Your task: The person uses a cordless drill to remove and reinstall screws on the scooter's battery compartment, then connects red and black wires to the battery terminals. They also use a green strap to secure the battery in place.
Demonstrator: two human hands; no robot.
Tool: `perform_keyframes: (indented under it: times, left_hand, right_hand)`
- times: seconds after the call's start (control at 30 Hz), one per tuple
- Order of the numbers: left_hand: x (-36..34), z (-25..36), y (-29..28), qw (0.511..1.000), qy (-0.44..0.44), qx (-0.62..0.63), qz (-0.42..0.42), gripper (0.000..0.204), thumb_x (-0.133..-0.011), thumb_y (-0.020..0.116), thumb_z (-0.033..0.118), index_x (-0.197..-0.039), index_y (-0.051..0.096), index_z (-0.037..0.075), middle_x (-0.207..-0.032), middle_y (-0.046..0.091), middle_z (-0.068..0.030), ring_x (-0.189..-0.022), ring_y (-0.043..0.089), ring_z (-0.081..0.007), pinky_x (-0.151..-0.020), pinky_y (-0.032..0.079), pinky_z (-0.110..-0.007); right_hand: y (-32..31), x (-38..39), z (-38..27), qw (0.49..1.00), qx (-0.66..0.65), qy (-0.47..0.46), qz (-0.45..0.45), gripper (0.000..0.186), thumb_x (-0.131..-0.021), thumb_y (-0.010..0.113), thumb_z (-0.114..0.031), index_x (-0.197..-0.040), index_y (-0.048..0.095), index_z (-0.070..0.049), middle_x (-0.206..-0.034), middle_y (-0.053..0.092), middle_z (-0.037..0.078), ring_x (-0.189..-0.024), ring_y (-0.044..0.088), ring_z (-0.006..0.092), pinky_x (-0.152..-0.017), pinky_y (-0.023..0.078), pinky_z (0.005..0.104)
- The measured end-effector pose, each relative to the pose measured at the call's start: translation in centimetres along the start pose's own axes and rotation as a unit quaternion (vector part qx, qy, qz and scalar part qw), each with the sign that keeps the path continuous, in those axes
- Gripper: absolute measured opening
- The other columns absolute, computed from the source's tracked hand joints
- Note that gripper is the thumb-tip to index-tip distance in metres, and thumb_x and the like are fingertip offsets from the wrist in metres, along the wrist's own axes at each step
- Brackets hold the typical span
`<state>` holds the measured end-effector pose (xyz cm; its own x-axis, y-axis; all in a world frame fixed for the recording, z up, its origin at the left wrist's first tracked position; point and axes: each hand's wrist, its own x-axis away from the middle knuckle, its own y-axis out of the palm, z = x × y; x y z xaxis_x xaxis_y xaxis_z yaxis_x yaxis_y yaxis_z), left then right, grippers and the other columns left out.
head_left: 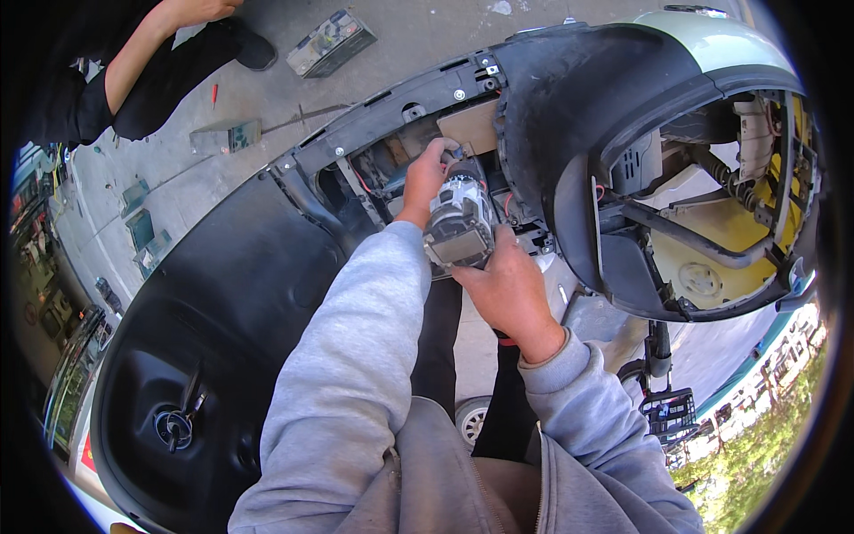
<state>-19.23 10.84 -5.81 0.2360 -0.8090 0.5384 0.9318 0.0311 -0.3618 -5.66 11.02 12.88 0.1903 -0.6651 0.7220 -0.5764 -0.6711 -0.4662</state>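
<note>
The tool (461,209), which looks like a drill, is between my two hands, with the open bay (382,125) under it. I can't tell if it rests on anything. It lies longways, pointing away from me, with its boxy end close to me and its round end on the far side. My right hand (509,280) is nearer to my body. It is wrapped around the boxy end, with the thumb on the tool's right side. My left hand (429,182) is on the tool's left, up by the round end. Its fingers are bent, not spread, but I can't tell what the tips pinch.

Just past the tool is a brown board (469,126). Left of the tool is a big black panel (258,214). Right of it is a round black cover (587,98), then a spring (712,167). Well past the tool, a box (331,44) sits on the grey floor (409,36). Another person's arm (133,76) is far to the tool's left. Far to its right are sunny trees (756,472).
</note>
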Motion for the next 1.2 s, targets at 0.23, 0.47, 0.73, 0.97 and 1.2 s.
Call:
perform_keyframes:
  times: [0.23,0.47,0.73,0.97,1.2]
  left_hand:
    - [0.4,0.8,-0.1,1.000,0.007,0.015,0.009,0.035,-0.081,0.071,0.006,-0.112,0.056,0.009,-0.075,0.064,-0.0113,-0.070,0.064,-0.0291,-0.068,0.051,-0.038]
    - [0.1,1.4,-0.4,0.998,0.050,-0.027,0.005,0.034,-0.080,0.072,0.006,-0.112,0.061,0.013,-0.092,0.062,-0.0128,-0.082,0.063,-0.0326,-0.073,0.051,-0.040]
    - [0.3,1.4,0.2,0.989,0.097,-0.101,0.040,0.029,-0.081,0.071,0.006,-0.108,0.064,0.013,-0.093,0.063,-0.0128,-0.083,0.063,-0.0349,-0.073,0.052,-0.040]
    - [0.1,0.9,0.9,0.979,0.126,-0.146,0.067,0.019,-0.083,0.069,0.013,-0.101,0.065,0.013,-0.094,0.063,-0.0125,-0.085,0.062,-0.0371,-0.073,0.052,-0.042]
    - [-0.3,0.5,2.0,0.994,0.022,0.011,0.109,0.013,-0.091,0.063,0.012,-0.099,0.058,0.004,-0.087,0.064,-0.0093,-0.070,0.063,-0.0185,-0.063,0.051,-0.035]
  right_hand:
    - [0.7,-1.0,-0.3,0.945,-0.313,0.093,-0.003,0.021,-0.085,0.068,-0.015,-0.095,0.065,0.003,-0.084,0.071,0.016,-0.076,0.069,0.0299,-0.071,0.052,0.0354]
    - [2.3,0.1,0.5,0.974,-0.227,0.001,0.022,0.015,-0.085,0.069,-0.011,-0.093,0.065,0.001,-0.081,0.069,0.011,-0.071,0.066,0.0222,-0.065,0.050,0.0337]
    - [2.7,0.7,1.1,0.972,-0.231,0.020,0.029,0.012,-0.086,0.068,-0.009,-0.093,0.065,0.001,-0.081,0.069,0.009,-0.071,0.066,0.0195,-0.065,0.050,0.0322]
    - [2.2,1.6,2.0,0.962,-0.272,-0.009,0.029,0.012,-0.091,0.065,-0.008,-0.096,0.063,0.002,-0.076,0.066,0.005,-0.065,0.062,0.0135,-0.061,0.048,0.0296]
    - [0.9,6.0,2.8,0.979,-0.194,-0.044,0.035,0.015,-0.087,0.069,-0.010,-0.095,0.063,0.002,-0.083,0.066,0.012,-0.073,0.064,0.0261,-0.067,0.049,0.0368]
